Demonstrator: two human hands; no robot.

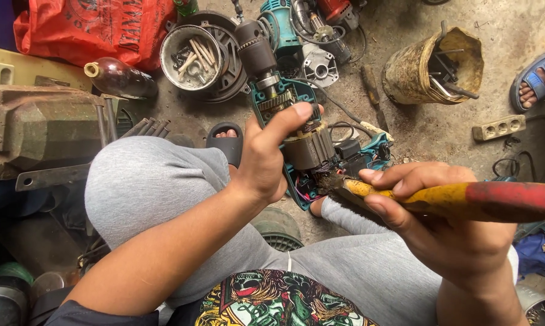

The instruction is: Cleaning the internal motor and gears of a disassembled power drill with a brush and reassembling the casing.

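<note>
Closest to the lens, a printed shirt (272, 302) and grey-trousered knees (158, 187) fill the lower frame and hide most of the floor below the hands. The right hand (441, 223) has its grip closed round a yellow-and-red brush handle (466, 199), whose far end runs off the right edge; the dark bristles (333, 184) touch the lower end of the tool and are partly lost in its wiring. The left hand (266, 157) is wrapped round an opened teal power drill (296, 133), thumb laid over the motor, fingers hidden behind the housing. The drill is held upright between the knees, above the concrete floor (429, 127), chuck pointing away, gears and windings bare. Beyond it, a round tin of bolts (191, 57) and a worn bucket of tools (432, 66) stand on the floor. A bench vise (37, 127) at left is cut by the edge.
</note>
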